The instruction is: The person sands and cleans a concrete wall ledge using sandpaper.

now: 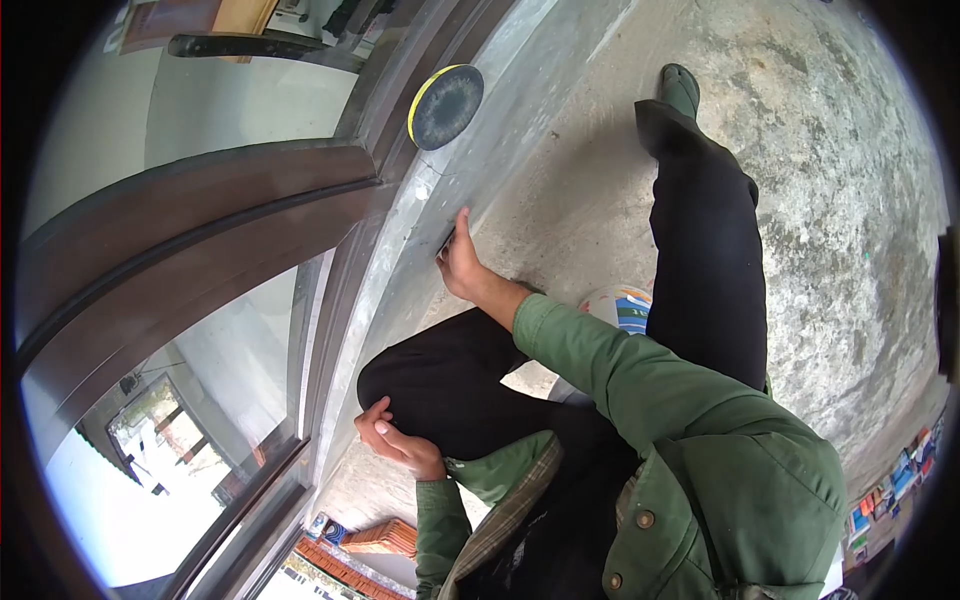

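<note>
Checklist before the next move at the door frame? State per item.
1. Right hand in contact with grey frame ledge: ok.
2. Small dark object at its fingertips, grip secure: cannot tell.
3. Left hand free: ok, rests on the knee, nothing visible in it.
4. Yellow-rimmed disc out of the way: ok, further along the ledge, apart from both hands.

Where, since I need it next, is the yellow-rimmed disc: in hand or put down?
Put down: the yellow-rimmed disc sits on the grey frame, nothing holding it.
</note>
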